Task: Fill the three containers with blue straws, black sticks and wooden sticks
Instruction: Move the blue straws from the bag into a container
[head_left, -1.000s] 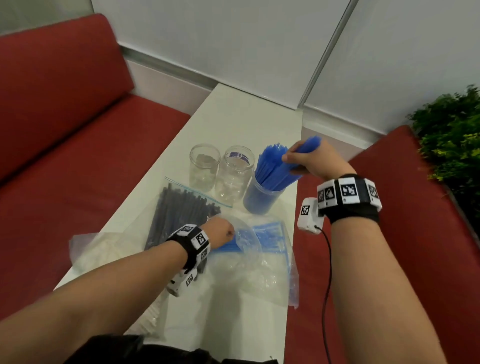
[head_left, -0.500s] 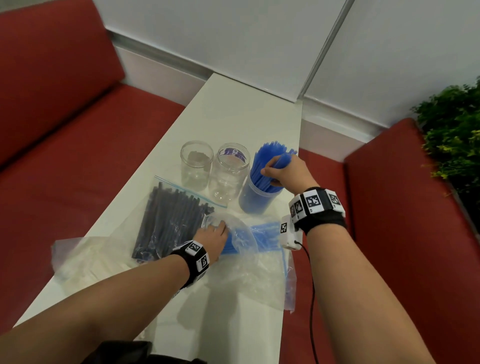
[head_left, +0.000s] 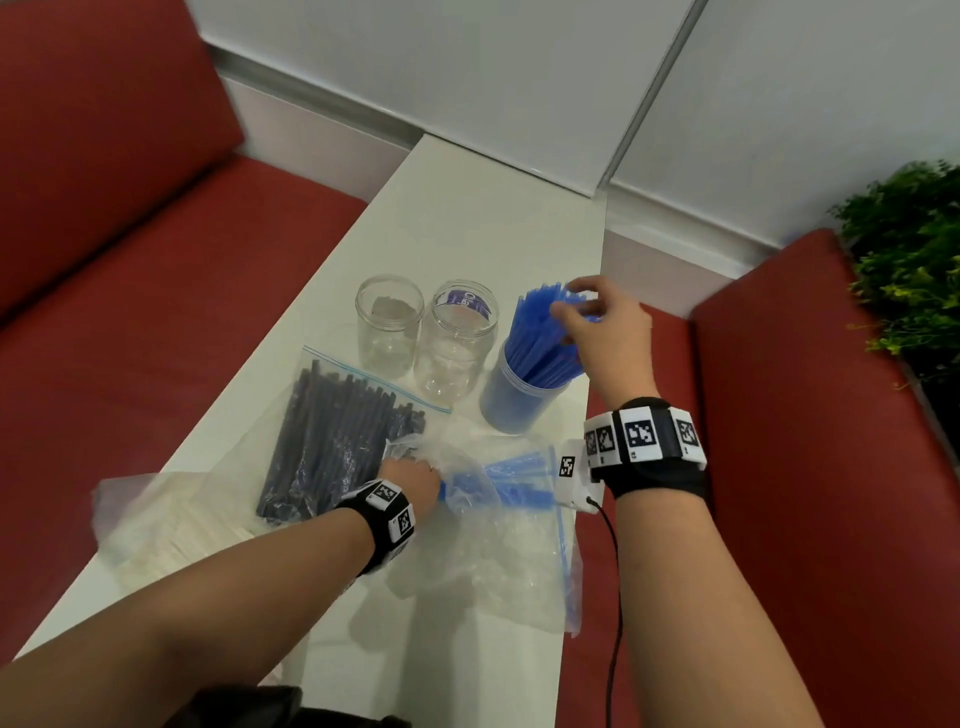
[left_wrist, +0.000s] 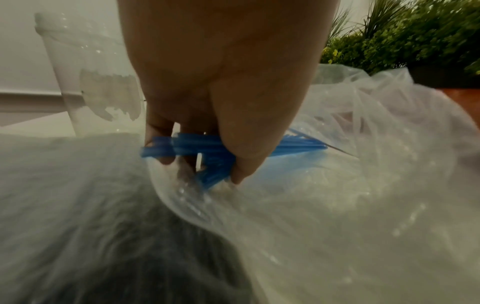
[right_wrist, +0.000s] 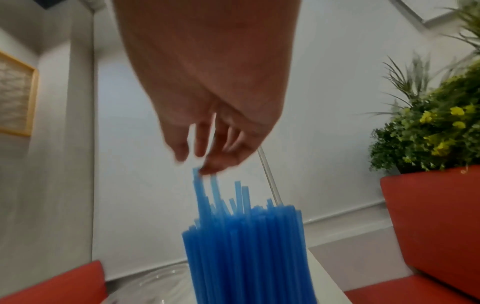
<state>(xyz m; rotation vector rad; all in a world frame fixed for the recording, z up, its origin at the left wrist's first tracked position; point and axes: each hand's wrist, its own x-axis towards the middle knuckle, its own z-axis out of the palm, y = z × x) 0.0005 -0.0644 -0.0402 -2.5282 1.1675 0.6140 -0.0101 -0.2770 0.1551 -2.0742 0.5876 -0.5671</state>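
Three clear jars stand in a row on the white table (head_left: 457, 208). The left jar (head_left: 388, 325) and the middle jar (head_left: 455, 343) hold nothing; the right jar (head_left: 514, 400) is packed with blue straws (head_left: 540, 338) (right_wrist: 244, 246). My right hand (head_left: 576, 306) (right_wrist: 205, 158) hovers at the straw tops, fingers loose, thumb brushing the tallest tips. My left hand (head_left: 410, 475) (left_wrist: 197, 164) reaches into a clear zip bag (head_left: 498, 545) and grips a bunch of blue straws (left_wrist: 215, 152). A bag of black sticks (head_left: 332, 431) lies to its left, a bag of pale wooden sticks (head_left: 166, 525) further left.
Red bench cushions (head_left: 156, 270) flank the narrow table on both sides. A green plant (head_left: 909, 270) in a red planter stands at the far right. A black cable (head_left: 615, 597) hangs from my right wrist band over the table's right edge.
My right hand has let go of the straws it pushed into the right jar and its fingers have spread above their tops. My left hand stays in the bag.
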